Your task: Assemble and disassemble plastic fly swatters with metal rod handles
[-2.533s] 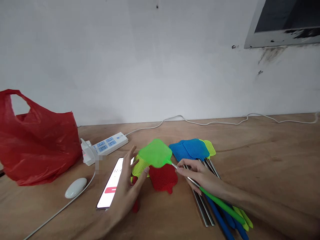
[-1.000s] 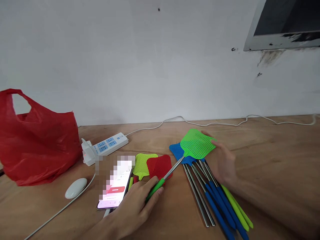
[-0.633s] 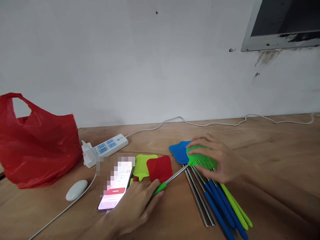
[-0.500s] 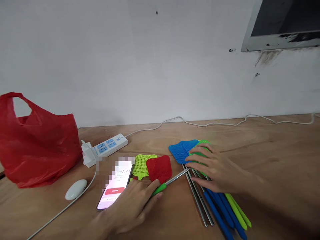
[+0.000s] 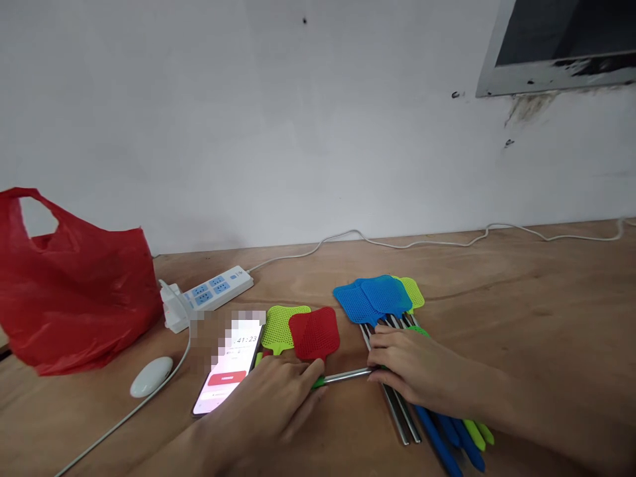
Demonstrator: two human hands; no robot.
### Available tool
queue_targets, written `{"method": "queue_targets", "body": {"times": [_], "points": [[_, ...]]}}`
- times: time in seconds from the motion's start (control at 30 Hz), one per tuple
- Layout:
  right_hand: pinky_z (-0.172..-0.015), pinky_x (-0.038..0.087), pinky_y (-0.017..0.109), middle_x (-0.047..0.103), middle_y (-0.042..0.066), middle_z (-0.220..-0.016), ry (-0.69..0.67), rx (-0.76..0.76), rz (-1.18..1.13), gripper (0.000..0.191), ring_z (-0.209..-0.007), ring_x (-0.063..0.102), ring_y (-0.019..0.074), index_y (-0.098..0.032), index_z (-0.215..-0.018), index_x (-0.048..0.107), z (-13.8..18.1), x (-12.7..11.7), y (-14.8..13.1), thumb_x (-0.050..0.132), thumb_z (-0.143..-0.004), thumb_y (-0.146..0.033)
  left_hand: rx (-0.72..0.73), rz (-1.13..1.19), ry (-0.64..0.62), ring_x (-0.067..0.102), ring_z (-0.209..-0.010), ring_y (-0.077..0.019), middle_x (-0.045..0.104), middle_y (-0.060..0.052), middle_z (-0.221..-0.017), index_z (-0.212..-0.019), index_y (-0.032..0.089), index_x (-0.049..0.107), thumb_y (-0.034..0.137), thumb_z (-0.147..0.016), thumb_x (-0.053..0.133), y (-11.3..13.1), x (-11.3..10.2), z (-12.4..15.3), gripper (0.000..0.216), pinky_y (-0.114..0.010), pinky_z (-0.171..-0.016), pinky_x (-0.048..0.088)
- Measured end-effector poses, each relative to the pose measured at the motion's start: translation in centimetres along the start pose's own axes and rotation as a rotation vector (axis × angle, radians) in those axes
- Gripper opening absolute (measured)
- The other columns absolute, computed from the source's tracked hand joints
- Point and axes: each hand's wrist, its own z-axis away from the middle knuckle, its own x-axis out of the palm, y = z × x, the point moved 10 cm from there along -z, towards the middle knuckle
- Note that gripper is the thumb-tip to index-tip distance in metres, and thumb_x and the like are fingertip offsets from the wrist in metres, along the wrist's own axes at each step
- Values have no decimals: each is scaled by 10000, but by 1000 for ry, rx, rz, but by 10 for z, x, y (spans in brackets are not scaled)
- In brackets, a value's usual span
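My left hand (image 5: 278,394) is closed round the green handle of a fly swatter with a metal rod (image 5: 348,375). At the rod's other end my right hand (image 5: 415,363) is closed on it; a sliver of the green head shows behind that hand. Under and behind my right hand lie several fly swatters with blue heads (image 5: 385,296) and a yellow-green head (image 5: 411,293), their blue handles (image 5: 440,440) toward me. Just beyond my left hand are a red swatter head (image 5: 315,333) and a yellow-green swatter head (image 5: 279,326).
A lit phone (image 5: 231,371) lies left of my left hand. Further left are a white mouse-shaped object (image 5: 152,377), a white power strip (image 5: 223,288) and a red plastic bag (image 5: 79,291). A white cable (image 5: 422,246) runs along the wall.
My right hand has come down and closed; its fingers were spread over the green swatter head before. The held rod has swung closer to level, and the blue heads are more exposed.
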Motion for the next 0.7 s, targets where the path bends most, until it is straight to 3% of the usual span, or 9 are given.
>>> {"method": "queue_targets", "body": {"times": [0.2,0.33,0.53,0.7], "points": [[-663,430,319,686,30,-850,23,0,81,138,-831,647,212,-169,-806,680,-1,4,-9,620,-930,-171,-18,-159,-52,684,-702,-307,720,-80,-885,-975,196,561,269,-1059,335,2,11,-6,251,-387,-596,482],[-591,373,323,678,14,-822,4,-6,70,156,-774,634,198,-177,-790,668,1,7,-13,601,-931,-174,10,-147,-63,682,-667,-294,722,-69,-848,-961,204,559,254,-1059,333,5,16,1,252,-353,-556,438],[-612,352,330,660,19,-812,3,-32,17,245,-765,583,178,-191,-758,644,1,-8,-16,510,-960,-150,12,-112,-13,614,-554,-272,685,-31,-697,-918,234,539,315,-1083,215,6,9,10,372,-337,-493,297],[-620,336,308,645,12,-822,-1,-34,-45,252,-778,569,166,-183,-766,628,-1,-4,-5,489,-975,-161,-11,-95,-21,606,-575,-267,672,-28,-707,-919,238,543,317,-1086,189,-1,10,15,399,-333,-513,280]]}}
